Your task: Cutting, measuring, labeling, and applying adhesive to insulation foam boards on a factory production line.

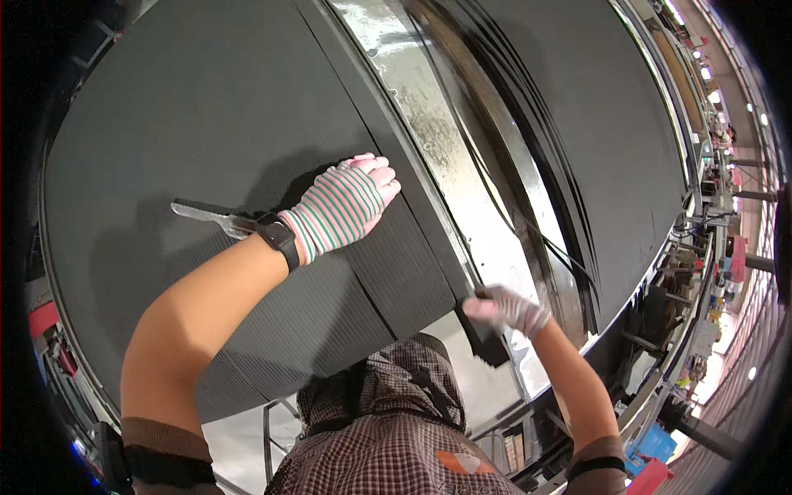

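Note:
My left hand (pixel 349 202), in a pink, green and white striped glove, lies on a dark grey, finely ribbed sheet (pixel 190 107). Its fingers press down beside a long straight cut line. A black watch (pixel 278 237) is on that wrist. Close to the left wrist, a knife-like tool with a pale blade (pixel 198 213) rests on the sheet. My right hand (pixel 511 311), gloved and smeared by motion, is closed at the sheet's near right corner. It grips the end of a narrow dark strip (pixel 484 342), which hangs over the edge.
A shiny metal bed (pixel 450 148) runs alongside the sheet. Thin black strips (pixel 544 115) lie in a bundle beyond it, next to another dark surface (pixel 627 165). Racks and a blue bin (pixel 652 450) stand at the right. My checkered apron (pixel 388 421) is against the near edge.

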